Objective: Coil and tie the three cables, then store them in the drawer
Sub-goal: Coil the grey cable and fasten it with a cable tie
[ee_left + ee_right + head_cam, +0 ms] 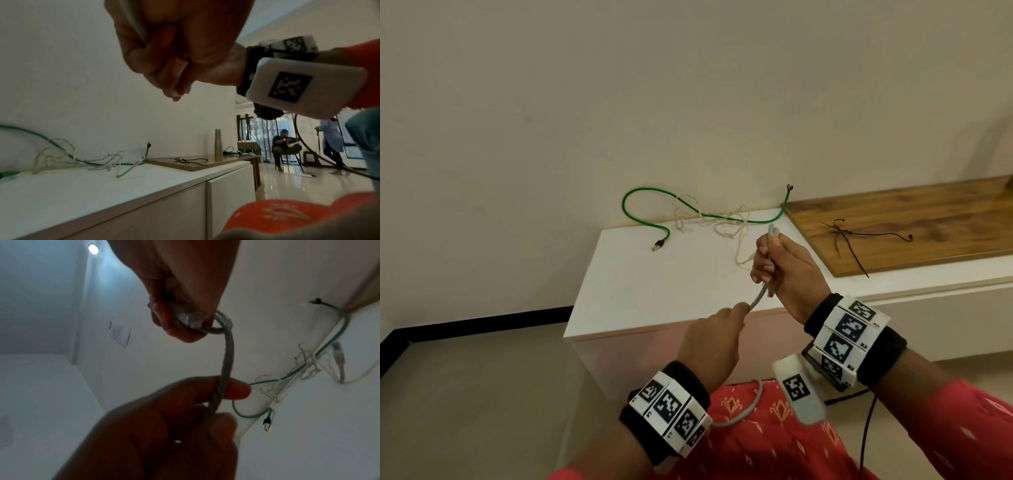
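Note:
A grey cable (760, 294) runs taut between my hands above the front of the white cabinet (654, 291). My right hand (780, 263) grips it in a fist, with one end sticking up past the fingers. In the right wrist view that right hand (180, 288) holds a small loop of the grey cable (227, 356) together with its plug. My left hand (719, 329) pinches the cable lower down, and the slack trails onto my lap. A green cable (624, 207) and a thin white cable (679, 222) lie loose and tangled at the back of the cabinet top.
Black ties (842, 234) lie on a wooden board (928, 219) to the right of the cables. The cabinet's flat front panels (230, 186) are closed. A metal vase (218, 142) stands further along. Two people (283, 146) are far off across the room.

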Demonstrator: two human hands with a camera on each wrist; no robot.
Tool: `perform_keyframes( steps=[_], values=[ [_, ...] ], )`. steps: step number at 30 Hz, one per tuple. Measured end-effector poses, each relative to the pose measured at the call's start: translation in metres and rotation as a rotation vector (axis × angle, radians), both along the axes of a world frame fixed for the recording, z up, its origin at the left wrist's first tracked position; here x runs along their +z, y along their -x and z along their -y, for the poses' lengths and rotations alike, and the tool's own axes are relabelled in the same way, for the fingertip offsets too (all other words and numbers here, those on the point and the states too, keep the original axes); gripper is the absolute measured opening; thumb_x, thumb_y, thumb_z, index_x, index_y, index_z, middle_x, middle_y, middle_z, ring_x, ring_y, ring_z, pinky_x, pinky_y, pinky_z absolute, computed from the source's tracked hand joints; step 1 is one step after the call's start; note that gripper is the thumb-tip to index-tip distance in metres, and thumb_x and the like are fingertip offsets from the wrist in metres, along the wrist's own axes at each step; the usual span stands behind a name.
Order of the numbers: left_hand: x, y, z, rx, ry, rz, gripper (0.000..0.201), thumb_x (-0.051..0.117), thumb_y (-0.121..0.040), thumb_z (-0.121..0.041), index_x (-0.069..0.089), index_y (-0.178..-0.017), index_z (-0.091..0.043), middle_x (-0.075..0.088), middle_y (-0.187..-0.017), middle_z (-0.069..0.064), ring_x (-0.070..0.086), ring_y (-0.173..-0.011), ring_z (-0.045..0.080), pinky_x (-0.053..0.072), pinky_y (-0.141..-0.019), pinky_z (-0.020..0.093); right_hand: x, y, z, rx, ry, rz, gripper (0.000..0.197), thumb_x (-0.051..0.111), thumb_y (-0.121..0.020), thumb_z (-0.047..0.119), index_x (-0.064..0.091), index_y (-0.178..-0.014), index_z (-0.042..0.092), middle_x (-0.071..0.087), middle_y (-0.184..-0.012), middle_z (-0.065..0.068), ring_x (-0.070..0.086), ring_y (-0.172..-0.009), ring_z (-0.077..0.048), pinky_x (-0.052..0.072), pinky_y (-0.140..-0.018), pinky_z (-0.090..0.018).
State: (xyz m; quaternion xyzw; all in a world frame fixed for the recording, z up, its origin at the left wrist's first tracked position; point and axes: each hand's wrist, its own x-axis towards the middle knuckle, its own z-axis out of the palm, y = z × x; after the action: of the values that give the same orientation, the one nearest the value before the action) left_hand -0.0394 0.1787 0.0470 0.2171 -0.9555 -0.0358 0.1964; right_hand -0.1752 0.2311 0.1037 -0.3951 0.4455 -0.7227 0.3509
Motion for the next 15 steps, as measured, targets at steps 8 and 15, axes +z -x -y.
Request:
perform_keyframes(
  steps=[8, 15],
  values=[
    [0.027, 0.001, 0.001, 0.141, 0.309, -0.099, 0.042, 0.034, -0.079, -0.049, 0.054, -0.055, -0.020, 0.050, -0.034, -0.004, 0.043, -0.025, 0.010, 0.013, -0.039, 0.015, -0.012, -0.010, -0.003, -0.168, -0.327, -1.148, 0.034, 0.031, -0.093, 0.032, 0.053, -0.084, 0.007, 0.054, -0.067, 0.003, 0.050, -0.061, -0.016, 0.039, -0.061, -0.028],
    [0.028, -0.007, 0.021, -0.069, 0.003, -0.190, 0.036, 0.031, -0.086, -0.041, 0.054, -0.083, -0.014, 0.064, -0.071, 0.001, 0.058, -0.054, 0.024, 0.034, -0.044, 0.028, -0.004, -0.002, -0.006, -0.007, -0.660, -1.319, 0.023, 0.031, -0.099, 0.024, 0.044, -0.083, 0.014, 0.051, -0.068, 0.004, 0.049, -0.073, -0.020, 0.038, -0.069, -0.032]
  ],
)
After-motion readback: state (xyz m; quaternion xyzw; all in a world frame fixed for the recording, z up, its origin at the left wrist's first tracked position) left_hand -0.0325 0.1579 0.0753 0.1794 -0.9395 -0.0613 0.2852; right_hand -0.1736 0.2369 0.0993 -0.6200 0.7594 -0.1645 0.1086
